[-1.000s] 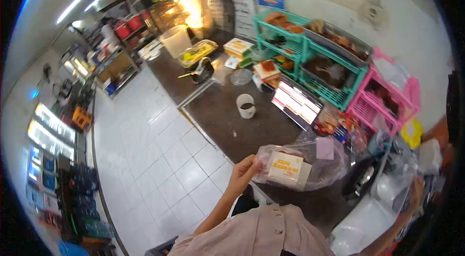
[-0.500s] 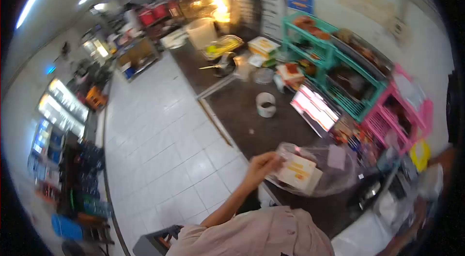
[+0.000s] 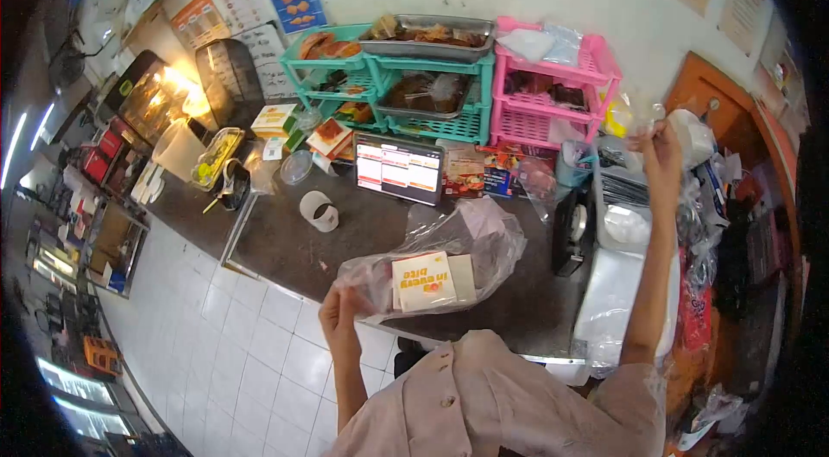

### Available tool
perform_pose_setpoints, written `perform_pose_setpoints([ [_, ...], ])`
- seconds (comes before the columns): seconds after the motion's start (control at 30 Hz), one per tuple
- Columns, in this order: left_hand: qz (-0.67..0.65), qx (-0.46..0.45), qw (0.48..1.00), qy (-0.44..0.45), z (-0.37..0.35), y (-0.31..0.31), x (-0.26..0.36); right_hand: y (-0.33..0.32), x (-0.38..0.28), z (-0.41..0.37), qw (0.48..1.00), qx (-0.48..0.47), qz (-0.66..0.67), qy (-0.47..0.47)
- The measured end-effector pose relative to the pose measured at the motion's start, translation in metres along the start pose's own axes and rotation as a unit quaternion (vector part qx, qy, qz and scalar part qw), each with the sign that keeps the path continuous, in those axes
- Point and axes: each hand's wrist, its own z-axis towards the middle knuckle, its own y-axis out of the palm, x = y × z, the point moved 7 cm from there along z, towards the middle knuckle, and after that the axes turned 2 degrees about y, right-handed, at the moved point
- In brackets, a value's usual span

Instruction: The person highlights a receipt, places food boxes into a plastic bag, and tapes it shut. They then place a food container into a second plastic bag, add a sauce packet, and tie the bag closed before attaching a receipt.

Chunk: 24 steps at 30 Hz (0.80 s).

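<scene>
A clear plastic bag [image 3: 505, 254] lies on the dark counter with a white and yellow printed box [image 3: 423, 281] in it. Through the film, a pale pinkish sheet shows at the bag's far end. My left hand [image 3: 339, 310] pinches the bag's near left edge at the front of the counter. Out to the right, my right hand [image 3: 658, 146] is raised beside a container of packaged items [image 3: 623, 189], its fingers drawn together. A small translucent bit shows at those fingertips, too blurred to name.
A tablet [image 3: 397, 168] stands behind the bag, with a white paper roll [image 3: 319, 211] to its left. Green racks [image 3: 436, 124] and a pink rack [image 3: 540, 133] line the wall. A black device [image 3: 570, 237] and stacked white plastic bags [image 3: 617, 301] are at right.
The view has swung to the right. My left hand still grips the bag's edge. My right hand, not clearly visible before, now shows raised at the right.
</scene>
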Motion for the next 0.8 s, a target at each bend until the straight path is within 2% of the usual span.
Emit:
perform_pose_setpoints([
  [0.07, -0.035, -0.035, 0.998, -0.028, 0.0, -0.003, -0.017, 0.072, -0.057, -0.043, 0.996, 0.03, 0.084, -0.021],
  [0.1, -0.045, -0.051, 0.997, -0.035, -0.004, -0.001, -0.018, 0.106, -0.028, -0.069, 0.988, -0.12, 0.076, 0.066],
  [0.13, -0.054, -0.065, 0.996, -0.037, -0.004, 0.001, -0.018, 0.153, -0.061, -0.099, 0.959, -0.279, -0.051, -0.007],
  [0.17, -0.06, -0.059, 0.996, -0.035, -0.003, 0.0, -0.017, 0.198, -0.072, -0.129, 0.919, -0.369, -0.029, -0.134],
  [0.2, -0.066, -0.049, 0.996, -0.031, -0.004, -0.002, -0.017, 0.244, -0.051, -0.17, 0.841, -0.524, 0.062, -0.116],
  [0.23, -0.069, -0.049, 0.996, -0.033, -0.004, -0.006, -0.025, 0.276, -0.015, -0.217, 0.696, -0.71, -0.083, -0.068],
  [0.27, -0.061, -0.05, 0.996, -0.031, -0.005, -0.005, -0.018, 0.29, 0.021, -0.257, 0.586, -0.779, -0.189, -0.12],
  [0.3, -0.038, -0.064, 0.996, -0.047, -0.007, -0.007, -0.024, 0.284, 0.025, -0.267, 0.629, -0.742, -0.206, -0.102],
  [0.33, -0.062, -0.062, 0.996, -0.029, -0.01, -0.005, -0.018, 0.292, 0.038, -0.283, 0.656, -0.715, -0.164, -0.18],
  [0.37, -0.086, -0.072, 0.993, -0.036, -0.014, -0.006, -0.028, 0.299, 0.034, -0.286, 0.7, -0.677, -0.126, -0.187],
  [0.4, -0.121, -0.097, 0.987, -0.035, -0.017, -0.003, -0.032, 0.302, -0.002, -0.273, 0.68, -0.713, -0.133, -0.104],
  [0.47, -0.113, -0.126, 0.986, -0.002, -0.021, -0.004, -0.026, 0.318, 0.016, -0.281, 0.678, -0.716, -0.114, -0.122],
  [0.53, -0.1, -0.146, 0.983, 0.048, -0.023, -0.003, -0.02, 0.312, -0.009, -0.267, 0.685, -0.689, -0.191, -0.139],
  [0.57, -0.101, -0.137, 0.985, 0.027, -0.023, -0.005, -0.016, 0.308, -0.018, -0.26, 0.691, -0.671, -0.231, -0.139],
  [0.67, -0.093, -0.128, 0.987, -0.027, -0.016, -0.007, -0.01, 0.306, -0.001, -0.227, 0.741, -0.625, -0.173, -0.174],
  [0.77, -0.076, -0.13, 0.989, -0.011, -0.011, -0.009, -0.013, 0.315, 0.069, -0.23, 0.672, -0.684, -0.243, -0.15],
  [0.8, -0.086, -0.13, 0.988, -0.009, -0.01, -0.007, -0.015, 0.322, 0.074, -0.241, 0.652, -0.691, -0.252, -0.185],
])
